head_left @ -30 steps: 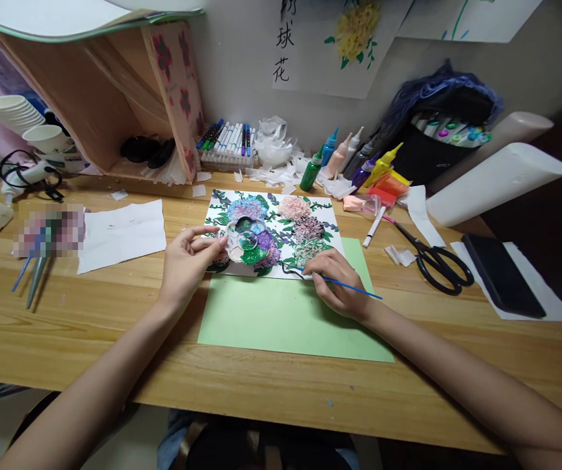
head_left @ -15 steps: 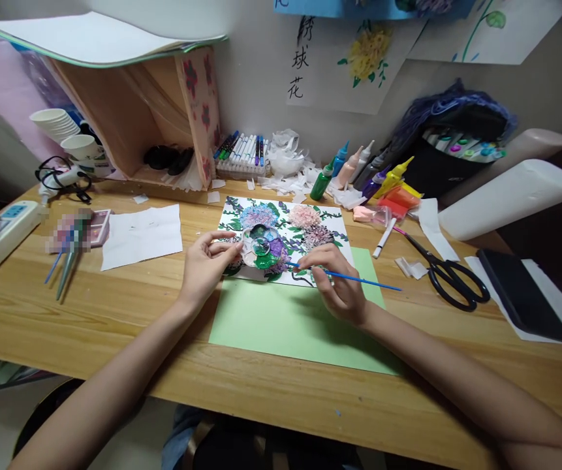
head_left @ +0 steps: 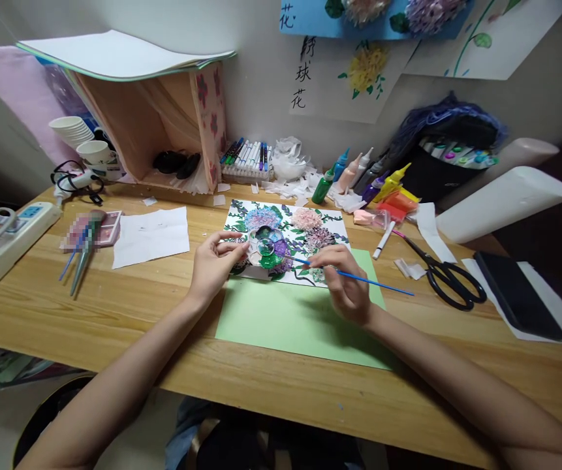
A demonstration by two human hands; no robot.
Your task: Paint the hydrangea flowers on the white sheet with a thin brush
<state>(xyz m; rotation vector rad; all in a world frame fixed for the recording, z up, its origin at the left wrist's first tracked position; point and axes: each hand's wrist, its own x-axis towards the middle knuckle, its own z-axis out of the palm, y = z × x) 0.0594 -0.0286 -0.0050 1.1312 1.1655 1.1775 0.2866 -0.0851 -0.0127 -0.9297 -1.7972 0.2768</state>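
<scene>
My left hand [head_left: 215,262] is closed on the left rim of a small round paint palette [head_left: 256,243], whose wells hold green, purple and dark paint. My right hand [head_left: 343,282] pinches a thin blue paintbrush [head_left: 373,282], its tip pointing left at the palette's right side by the purple paint. Whether the bristles touch the paint I cannot tell. Below the palette lies a white sheet with raised flowers [head_left: 306,220] in blue, pink and purple among painted green leaves. Part of that picture is hidden by the palette and my hands. It rests on a light green sheet [head_left: 271,320].
Paint bottles [head_left: 323,186] stand behind the picture, beside paper scraps and a box of markers [head_left: 249,160]. Black-handled scissors [head_left: 457,284] and a dark phone [head_left: 520,297] lie right. Brushes [head_left: 83,251], a white paper [head_left: 152,238] and a power strip [head_left: 14,235] are left.
The whole view has shifted slightly, so the desk sits a little differently in frame. The brush has drawn a little to the right of the palette, its tip still near it. Both grips are unchanged.
</scene>
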